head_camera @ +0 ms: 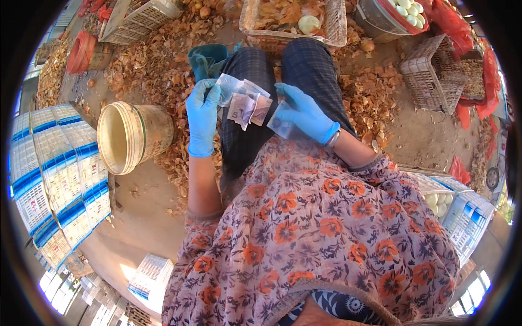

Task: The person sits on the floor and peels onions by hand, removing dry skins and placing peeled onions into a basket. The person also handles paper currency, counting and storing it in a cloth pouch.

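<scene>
My left hand [204, 112], in a blue disposable glove, pinches the edge of several banknotes [238, 90] over my left thigh. A creased purple banknote [242, 109] rests among the bluish ones, its folded ends sticking up. My right hand [304, 110], gloved the same way, holds another bluish banknote [282, 122] between thumb and fingers, apart from the left-hand notes. Behind my left hand lies a teal cloth or bag [207, 59] against my knee. Beyond my knees stands a plastic crate [342, 24] of onion skins, with a peeled onion [309, 25] at its near side.
An off-white plastic bucket [159, 126] lies tilted at my left near stacked white-and-blue crates [61, 179]. Onion skins [363, 98] litter the ground. At the far right are a bucket [381, 22] of peeled onions, a tipped crate [432, 75] and red mesh bags [489, 87].
</scene>
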Motion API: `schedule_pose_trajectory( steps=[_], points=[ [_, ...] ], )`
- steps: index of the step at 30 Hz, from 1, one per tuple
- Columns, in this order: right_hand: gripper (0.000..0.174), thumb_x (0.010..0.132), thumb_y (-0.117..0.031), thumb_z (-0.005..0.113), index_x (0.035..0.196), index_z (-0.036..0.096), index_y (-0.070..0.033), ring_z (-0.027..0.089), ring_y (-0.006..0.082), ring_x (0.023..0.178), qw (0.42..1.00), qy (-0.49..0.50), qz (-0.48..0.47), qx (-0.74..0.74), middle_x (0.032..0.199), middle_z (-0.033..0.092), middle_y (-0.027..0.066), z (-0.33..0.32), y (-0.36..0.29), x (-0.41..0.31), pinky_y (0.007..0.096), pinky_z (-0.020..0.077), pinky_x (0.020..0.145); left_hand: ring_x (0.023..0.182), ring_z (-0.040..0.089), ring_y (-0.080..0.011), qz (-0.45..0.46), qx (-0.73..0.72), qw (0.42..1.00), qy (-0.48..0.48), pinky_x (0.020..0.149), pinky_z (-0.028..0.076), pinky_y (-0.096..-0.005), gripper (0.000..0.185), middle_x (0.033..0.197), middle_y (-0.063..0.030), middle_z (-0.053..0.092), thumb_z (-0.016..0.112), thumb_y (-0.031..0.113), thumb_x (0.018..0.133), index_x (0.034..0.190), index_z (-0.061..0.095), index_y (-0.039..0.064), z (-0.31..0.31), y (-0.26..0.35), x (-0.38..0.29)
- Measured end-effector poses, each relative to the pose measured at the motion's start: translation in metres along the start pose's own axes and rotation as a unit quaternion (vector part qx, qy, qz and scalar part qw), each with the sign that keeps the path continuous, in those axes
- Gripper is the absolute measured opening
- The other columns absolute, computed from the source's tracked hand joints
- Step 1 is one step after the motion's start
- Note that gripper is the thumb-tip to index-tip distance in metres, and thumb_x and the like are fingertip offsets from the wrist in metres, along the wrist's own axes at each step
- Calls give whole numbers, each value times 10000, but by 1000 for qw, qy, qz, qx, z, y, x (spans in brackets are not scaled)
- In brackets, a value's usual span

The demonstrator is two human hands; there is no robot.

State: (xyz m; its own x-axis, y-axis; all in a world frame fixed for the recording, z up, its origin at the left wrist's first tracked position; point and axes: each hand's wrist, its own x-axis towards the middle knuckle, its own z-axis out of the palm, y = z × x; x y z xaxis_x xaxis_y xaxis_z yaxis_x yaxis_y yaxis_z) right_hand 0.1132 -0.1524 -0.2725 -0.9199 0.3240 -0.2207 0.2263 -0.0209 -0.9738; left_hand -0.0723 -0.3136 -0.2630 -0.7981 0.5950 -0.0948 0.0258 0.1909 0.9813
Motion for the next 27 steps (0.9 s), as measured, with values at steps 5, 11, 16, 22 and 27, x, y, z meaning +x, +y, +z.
schedule_pose_trajectory(
  steps=[5,11,16,22,27],
  points=[
    [608,789,-208,676,1299,420,3,506,256,1116,963,73,-162,-203,1207,454,143,-16,-7,-14,330,459,883,705,539,-52,95,12,992,-87,640,459,-206,115,797,9,601,560,67,902,975,611,-6,17,28,13],
    [431,839,-161,658,1220,511,-21,612,191,949,950,122,-247,-149,1133,578,121,-39,-29,29,303,504,818,683,562,-61,208,90,956,-186,641,482,-202,126,815,0,627,578,85,894,976,618,-1,56,52,43],
    [233,877,-126,617,1077,632,-7,629,104,816,973,75,-122,183,922,674,34,-41,-30,49,254,521,753,802,594,-74,203,17,962,-179,702,488,-199,265,902,-47,651,629,168,877,1078,597,-1,77,64,50],
    [169,877,-144,623,1003,678,-46,639,107,823,921,152,-143,328,924,681,46,-43,-32,51,259,538,732,896,560,-129,89,62,968,-226,806,454,-253,411,1013,-78,607,638,300,871,1145,569,1,87,45,39],
    [155,875,-104,614,1001,683,-47,633,113,839,916,241,-211,242,937,678,42,-76,-30,45,259,536,768,920,591,-192,104,264,912,-297,816,465,-277,267,1023,-100,612,622,86,805,1069,620,53,87,68,8]
  ],
)
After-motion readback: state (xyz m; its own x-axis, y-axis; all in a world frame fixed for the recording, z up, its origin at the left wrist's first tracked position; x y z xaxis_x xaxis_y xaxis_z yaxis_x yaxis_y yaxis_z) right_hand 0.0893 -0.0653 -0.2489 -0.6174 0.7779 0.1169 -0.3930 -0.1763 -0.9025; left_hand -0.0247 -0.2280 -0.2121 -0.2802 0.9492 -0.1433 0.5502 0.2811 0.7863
